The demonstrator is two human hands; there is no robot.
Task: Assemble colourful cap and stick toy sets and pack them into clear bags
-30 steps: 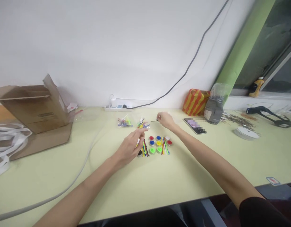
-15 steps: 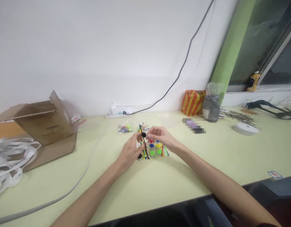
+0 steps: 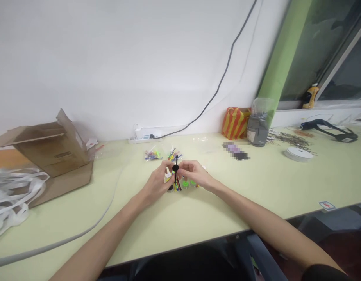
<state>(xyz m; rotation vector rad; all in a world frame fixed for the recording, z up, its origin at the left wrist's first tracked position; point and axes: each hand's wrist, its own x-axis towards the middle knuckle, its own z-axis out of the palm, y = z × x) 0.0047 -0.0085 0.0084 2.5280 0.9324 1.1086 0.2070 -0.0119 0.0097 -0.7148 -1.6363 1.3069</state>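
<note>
A person's left hand (image 3: 154,184) and right hand (image 3: 195,173) come together over the surface (image 3: 227,218). Both grips are pinched shut on a thin black stick (image 3: 176,178) with a round black disc (image 3: 175,168) on it. The stick stands up straight. Just under it lie round green pieces (image 3: 184,184) and bright plastic sticks (image 3: 178,186). Just behind it sit two small plastic bags (image 3: 152,155) of colored bits. Far to its left is a cardboard box (image 3: 56,156).
</note>
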